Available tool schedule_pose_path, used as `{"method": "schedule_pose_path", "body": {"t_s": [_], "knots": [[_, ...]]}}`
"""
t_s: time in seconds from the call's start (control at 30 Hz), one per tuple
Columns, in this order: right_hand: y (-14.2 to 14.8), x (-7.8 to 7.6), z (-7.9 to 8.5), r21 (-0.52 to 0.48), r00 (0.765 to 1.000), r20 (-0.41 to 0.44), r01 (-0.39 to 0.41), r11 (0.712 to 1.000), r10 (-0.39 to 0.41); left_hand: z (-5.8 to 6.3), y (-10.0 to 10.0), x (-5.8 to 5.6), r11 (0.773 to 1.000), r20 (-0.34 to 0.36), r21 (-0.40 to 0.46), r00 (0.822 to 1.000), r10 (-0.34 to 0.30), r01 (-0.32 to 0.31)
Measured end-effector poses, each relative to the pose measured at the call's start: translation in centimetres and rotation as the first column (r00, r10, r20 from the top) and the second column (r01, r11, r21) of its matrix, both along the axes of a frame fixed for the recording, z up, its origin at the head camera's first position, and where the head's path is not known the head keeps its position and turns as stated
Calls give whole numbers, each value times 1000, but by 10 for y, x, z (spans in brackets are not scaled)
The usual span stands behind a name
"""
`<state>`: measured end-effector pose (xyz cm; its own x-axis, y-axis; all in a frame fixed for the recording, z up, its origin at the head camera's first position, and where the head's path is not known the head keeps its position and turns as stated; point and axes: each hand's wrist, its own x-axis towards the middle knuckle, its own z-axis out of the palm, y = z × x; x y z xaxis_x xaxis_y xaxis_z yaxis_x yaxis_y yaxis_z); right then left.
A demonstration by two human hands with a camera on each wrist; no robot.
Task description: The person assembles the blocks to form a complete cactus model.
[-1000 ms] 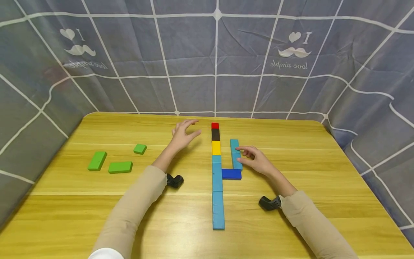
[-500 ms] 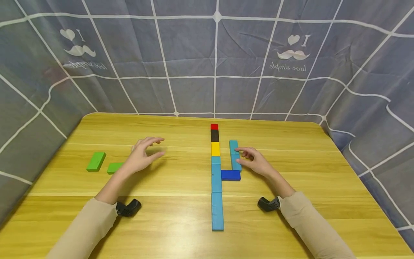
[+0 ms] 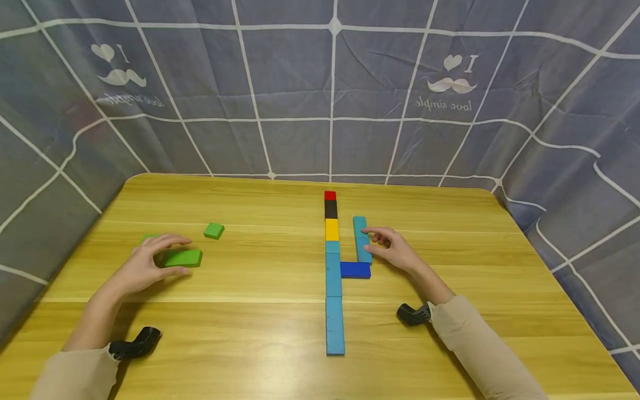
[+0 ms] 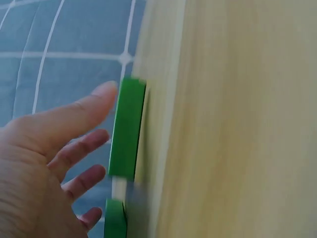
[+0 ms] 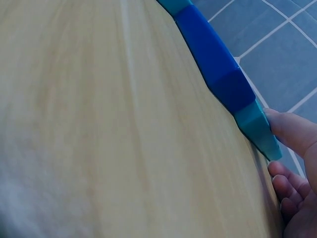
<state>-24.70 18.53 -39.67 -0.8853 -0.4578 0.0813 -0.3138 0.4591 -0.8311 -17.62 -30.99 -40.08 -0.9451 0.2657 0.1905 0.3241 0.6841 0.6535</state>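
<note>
My left hand [image 3: 145, 264] is over the table's left side, thumb and fingers spread apart around a green block [image 3: 184, 258]. A second green block [image 3: 149, 238] is mostly hidden behind that hand. In the left wrist view the thumb tip is close beside the long green block [image 4: 128, 129]. My right hand [image 3: 397, 250] rests by a pair of light blue blocks [image 3: 361, 226], fingers loosely bent, index and thumb tips at their right edge. In the right wrist view the thumb meets the light blue block [image 5: 258, 130]. A dark blue block [image 3: 355, 270] lies just below the pair.
A straight row runs down the middle: a red block [image 3: 330, 195], a black block [image 3: 330, 209], a yellow block [image 3: 331, 229], then several light blue pieces [image 3: 335, 325]. A small green block [image 3: 214, 231] lies left of it. A grey curtain [image 3: 295, 144] hangs behind the wooden table [image 3: 260, 333].
My left hand has swept left and toward me, from beside the row to the green blocks, uncovering the small green one. The right hand stays at the light blue pair.
</note>
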Motion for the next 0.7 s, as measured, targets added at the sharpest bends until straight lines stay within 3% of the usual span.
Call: {"method": "schedule_pose_path", "body": {"t_s": [0.17, 0.4, 0.7], "knots": [[2, -4, -7, -5, 1000, -5, 4, 1000, -4, -4, -17, 7, 995, -33, -90, 999, 30, -33], [12, -19, -31, 7, 1000, -4, 13, 1000, -13, -12, -23, 7, 992, -88, -106, 995, 55, -64], [10, -16, -25, 14, 1000, -1, 19, 1000, -19, -15, -21, 5, 991, -88, -108, 993, 75, -84]]}}
